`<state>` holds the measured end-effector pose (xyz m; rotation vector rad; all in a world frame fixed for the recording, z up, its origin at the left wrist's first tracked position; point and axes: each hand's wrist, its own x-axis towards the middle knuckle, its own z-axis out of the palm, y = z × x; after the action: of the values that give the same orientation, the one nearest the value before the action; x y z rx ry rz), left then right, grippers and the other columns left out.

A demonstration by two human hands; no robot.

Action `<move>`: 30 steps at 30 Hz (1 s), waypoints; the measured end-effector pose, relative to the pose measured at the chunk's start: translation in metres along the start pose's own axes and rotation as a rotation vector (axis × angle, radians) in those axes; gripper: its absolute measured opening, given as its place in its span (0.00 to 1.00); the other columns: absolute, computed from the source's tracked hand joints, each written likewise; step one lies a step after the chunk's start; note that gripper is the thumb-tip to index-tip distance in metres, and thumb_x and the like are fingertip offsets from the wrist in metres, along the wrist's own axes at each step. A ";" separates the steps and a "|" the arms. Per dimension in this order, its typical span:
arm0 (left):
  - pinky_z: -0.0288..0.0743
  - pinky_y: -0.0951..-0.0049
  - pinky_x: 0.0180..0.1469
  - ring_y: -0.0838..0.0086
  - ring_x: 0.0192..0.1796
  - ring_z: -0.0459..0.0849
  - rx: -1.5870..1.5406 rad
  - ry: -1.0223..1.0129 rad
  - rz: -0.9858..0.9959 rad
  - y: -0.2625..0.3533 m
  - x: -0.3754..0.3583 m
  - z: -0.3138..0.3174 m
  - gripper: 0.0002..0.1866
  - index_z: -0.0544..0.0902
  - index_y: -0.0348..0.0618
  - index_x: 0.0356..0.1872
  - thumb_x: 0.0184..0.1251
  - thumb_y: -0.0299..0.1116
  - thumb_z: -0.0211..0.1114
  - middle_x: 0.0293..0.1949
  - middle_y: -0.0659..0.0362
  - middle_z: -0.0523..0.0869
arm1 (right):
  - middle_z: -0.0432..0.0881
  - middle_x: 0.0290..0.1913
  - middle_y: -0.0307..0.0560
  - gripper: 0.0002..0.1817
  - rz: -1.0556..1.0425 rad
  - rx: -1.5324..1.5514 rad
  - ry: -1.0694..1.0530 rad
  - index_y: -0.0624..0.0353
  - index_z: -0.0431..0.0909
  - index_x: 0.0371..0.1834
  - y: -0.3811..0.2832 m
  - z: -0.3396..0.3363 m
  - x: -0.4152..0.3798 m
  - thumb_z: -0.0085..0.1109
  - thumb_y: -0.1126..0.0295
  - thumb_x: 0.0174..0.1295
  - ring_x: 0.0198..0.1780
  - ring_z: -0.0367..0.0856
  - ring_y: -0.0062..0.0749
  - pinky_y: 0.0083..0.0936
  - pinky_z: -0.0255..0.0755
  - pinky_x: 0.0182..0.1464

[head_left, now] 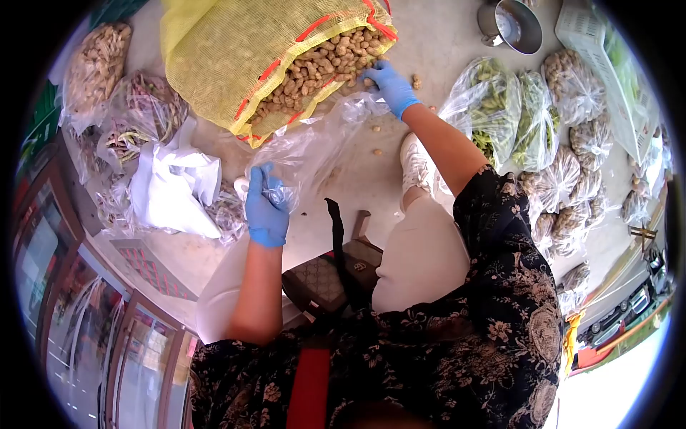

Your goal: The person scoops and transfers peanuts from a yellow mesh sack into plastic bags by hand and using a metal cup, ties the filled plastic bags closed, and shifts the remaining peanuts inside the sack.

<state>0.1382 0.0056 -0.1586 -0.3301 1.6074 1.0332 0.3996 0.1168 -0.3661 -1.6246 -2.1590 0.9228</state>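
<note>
A yellow mesh sack (236, 57) lies on its side, its red-stitched mouth open, with peanuts in their shells (314, 71) heaped inside the mouth. My left hand (266, 207), in a blue glove, is closed on one end of a clear plastic bag (314, 139). The bag stretches up and right from it toward the peanuts. My right hand (389, 86), also blue-gloved, is at the right edge of the sack's mouth, beside the peanuts and the bag's far end. Its fingertips are bent, and what they hold is too small to make out.
Bags of green pods (486, 107) and several tied bags of brown produce (572, 86) lie at the right, near a metal pot (518, 27) and a white crate (582, 36). Filled bags (96, 64) and a white bag (175, 189) lie at the left.
</note>
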 end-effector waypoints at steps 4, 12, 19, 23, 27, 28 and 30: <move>0.69 0.80 0.28 0.82 0.25 0.72 0.035 -0.133 0.037 0.003 0.000 -0.029 0.14 0.79 0.45 0.43 0.69 0.42 0.53 0.26 0.67 0.76 | 0.76 0.39 0.40 0.13 0.276 0.808 -0.095 0.48 0.76 0.43 -0.033 -0.052 -0.009 0.56 0.72 0.53 0.33 0.75 0.24 0.20 0.73 0.36; 0.63 0.83 0.24 0.83 0.23 0.69 0.517 -0.315 0.229 -0.007 -0.017 -0.015 0.14 0.77 0.44 0.43 0.70 0.43 0.51 0.23 0.67 0.73 | 0.75 0.36 0.34 0.14 0.266 1.011 -1.483 0.53 0.76 0.44 -0.191 -0.044 -0.023 0.58 0.64 0.54 0.30 0.70 0.15 0.12 0.65 0.29; 0.59 0.85 0.23 0.87 0.21 0.65 0.653 -0.721 -0.155 -0.036 -0.044 -0.019 0.15 0.79 0.42 0.46 0.71 0.41 0.49 0.20 0.70 0.68 | 0.77 0.32 0.44 0.13 0.707 1.265 -0.519 0.59 0.75 0.35 -0.175 0.035 -0.025 0.53 0.61 0.54 0.28 0.73 0.30 0.27 0.70 0.31; 0.62 0.86 0.25 0.87 0.23 0.69 0.559 -0.724 -0.141 -0.042 -0.045 -0.034 0.18 0.77 0.44 0.52 0.72 0.42 0.48 0.22 0.67 0.75 | 0.78 0.32 0.48 0.13 1.092 1.164 -0.056 0.60 0.74 0.34 -0.121 0.043 -0.010 0.54 0.61 0.54 0.30 0.75 0.34 0.30 0.71 0.35; 0.66 0.85 0.26 0.86 0.24 0.72 0.249 -0.217 0.195 -0.027 -0.042 -0.027 0.21 0.72 0.46 0.57 0.71 0.47 0.46 0.27 0.67 0.79 | 0.79 0.36 0.55 0.18 0.490 0.194 0.044 0.61 0.75 0.38 -0.111 0.011 -0.025 0.55 0.58 0.54 0.38 0.78 0.43 0.33 0.71 0.43; 0.65 0.85 0.24 0.86 0.24 0.71 0.208 -0.138 0.207 -0.020 -0.035 -0.029 0.22 0.71 0.47 0.58 0.71 0.48 0.46 0.26 0.67 0.77 | 0.79 0.38 0.57 0.20 0.294 0.097 0.018 0.62 0.75 0.41 -0.110 0.022 -0.038 0.56 0.57 0.53 0.40 0.77 0.44 0.33 0.71 0.46; 0.63 0.87 0.22 0.87 0.23 0.69 0.126 0.020 0.231 -0.005 -0.022 -0.032 0.23 0.69 0.50 0.60 0.71 0.49 0.46 0.24 0.67 0.73 | 0.79 0.40 0.58 0.22 0.065 0.102 -0.203 0.61 0.76 0.45 -0.125 0.017 -0.050 0.56 0.55 0.54 0.44 0.77 0.45 0.33 0.69 0.50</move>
<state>0.1276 -0.0284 -0.1422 -0.0708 1.7493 1.0972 0.3126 0.0448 -0.2916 -1.6226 -2.1576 1.2455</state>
